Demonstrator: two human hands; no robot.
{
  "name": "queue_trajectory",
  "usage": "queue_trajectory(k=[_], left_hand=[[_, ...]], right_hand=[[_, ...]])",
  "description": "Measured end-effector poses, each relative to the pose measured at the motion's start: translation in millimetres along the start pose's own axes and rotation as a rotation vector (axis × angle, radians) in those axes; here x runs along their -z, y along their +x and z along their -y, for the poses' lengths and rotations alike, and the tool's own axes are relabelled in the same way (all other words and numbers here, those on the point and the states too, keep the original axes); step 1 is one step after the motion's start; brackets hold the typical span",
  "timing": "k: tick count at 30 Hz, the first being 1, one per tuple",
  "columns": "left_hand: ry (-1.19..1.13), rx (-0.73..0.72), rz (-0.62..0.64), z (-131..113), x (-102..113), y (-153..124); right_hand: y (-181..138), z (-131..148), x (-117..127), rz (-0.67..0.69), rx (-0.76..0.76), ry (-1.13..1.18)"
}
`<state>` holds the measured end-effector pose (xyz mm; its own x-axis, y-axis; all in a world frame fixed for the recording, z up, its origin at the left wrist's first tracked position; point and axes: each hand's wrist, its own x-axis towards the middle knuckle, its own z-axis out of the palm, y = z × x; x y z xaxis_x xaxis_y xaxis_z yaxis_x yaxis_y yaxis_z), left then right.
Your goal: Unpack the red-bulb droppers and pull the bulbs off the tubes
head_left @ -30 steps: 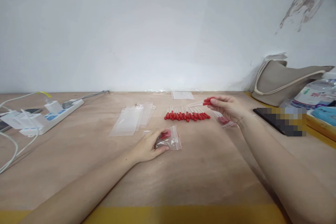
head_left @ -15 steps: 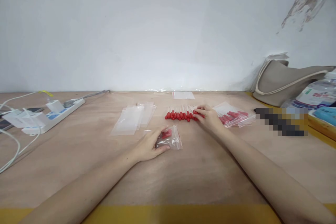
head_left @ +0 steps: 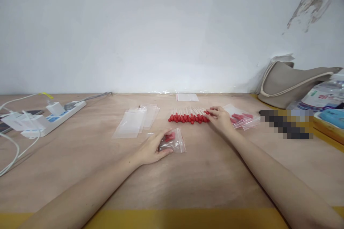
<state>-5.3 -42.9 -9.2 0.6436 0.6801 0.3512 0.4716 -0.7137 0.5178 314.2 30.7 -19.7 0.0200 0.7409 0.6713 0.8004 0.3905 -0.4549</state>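
Observation:
In the head view, my left hand (head_left: 153,149) is closed around the left side of a small clear zip bag (head_left: 177,143), which lies on the table with something red inside it. A row of thin pale sticks with red heads (head_left: 185,118) is laid side by side beyond the bag. At the row's right end, my right hand (head_left: 220,118) pinches a red-headed stick (head_left: 206,112) between thumb and fingers. Just right of that hand lie filled clear bags (head_left: 245,120) with red pieces in them, partly hidden behind it.
Flat bags (head_left: 129,123) lie overlapped left of the sticks, and another bag (head_left: 187,97) rests near the wall. A power strip (head_left: 56,120) with chargers and cables is at the left. A blurred dark object (head_left: 287,124), a grey bag (head_left: 298,80) and a bottle (head_left: 325,93) are at the right.
My right hand has shifted slightly right along the row, uncovering more red heads. The left hand and its bag have stayed in place.

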Motion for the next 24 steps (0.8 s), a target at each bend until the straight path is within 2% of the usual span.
queue_trajectory(k=[4, 8, 16, 20, 24], left_hand=[[0.023, 0.005, -0.003, 0.3, 0.0, -0.2], [0.013, 0.011, 0.006, 0.2, 0.0, -0.2], [-0.024, 0.011, 0.012, 0.4, -0.3, 0.0], [-0.02, 0.005, 0.004, -0.5, 0.2, 0.1], [-0.028, 0.002, 0.013, -1.5, 0.6, 0.3]], right_hand=[[-1.7, 4.5, 0.7, 0.052, 0.038, -0.009], [-1.2, 8.9, 2.2, 0.086, 0.006, -0.009], [3.2, -1.8, 6.2, -0.121, -0.186, -0.071], [2.6, -0.8, 6.5, -0.07, -0.294, -0.031], [1.4, 14.9, 8.3, -0.074, -0.29, -0.021]])
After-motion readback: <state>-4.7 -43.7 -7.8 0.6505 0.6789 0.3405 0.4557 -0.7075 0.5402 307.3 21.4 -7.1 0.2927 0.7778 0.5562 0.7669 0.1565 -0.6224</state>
